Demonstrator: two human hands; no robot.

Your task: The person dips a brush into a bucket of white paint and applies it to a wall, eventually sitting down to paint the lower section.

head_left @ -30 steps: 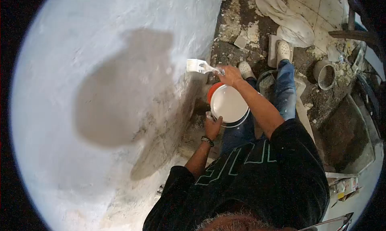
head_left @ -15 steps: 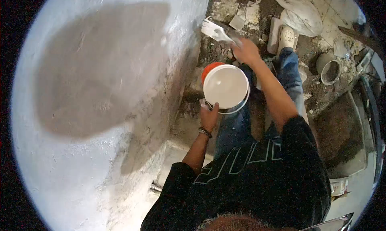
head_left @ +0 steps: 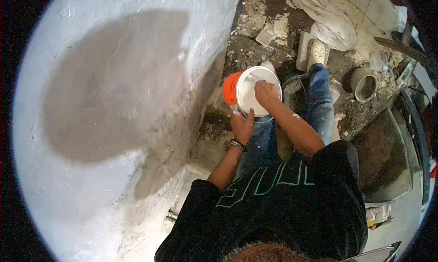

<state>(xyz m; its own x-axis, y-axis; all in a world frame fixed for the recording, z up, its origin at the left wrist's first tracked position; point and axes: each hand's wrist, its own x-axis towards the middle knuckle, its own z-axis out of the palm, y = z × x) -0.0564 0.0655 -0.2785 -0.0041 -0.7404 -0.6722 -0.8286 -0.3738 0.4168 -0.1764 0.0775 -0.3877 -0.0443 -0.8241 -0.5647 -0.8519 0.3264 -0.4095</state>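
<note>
Orange bucket point(head_left: 233, 89) gripped by left hand point(head_left: 242, 125); right hand point(head_left: 266, 93) inside, grip hidden; wall point(head_left: 114, 102) beside.

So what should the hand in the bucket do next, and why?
Probably lift out of the bucket and go back to the wall. The right hand is down inside the bucket, likely dipping a brush that is hidden here, while the left hand steadies the rim. A big grey patch on the wall is not white yet.
</note>
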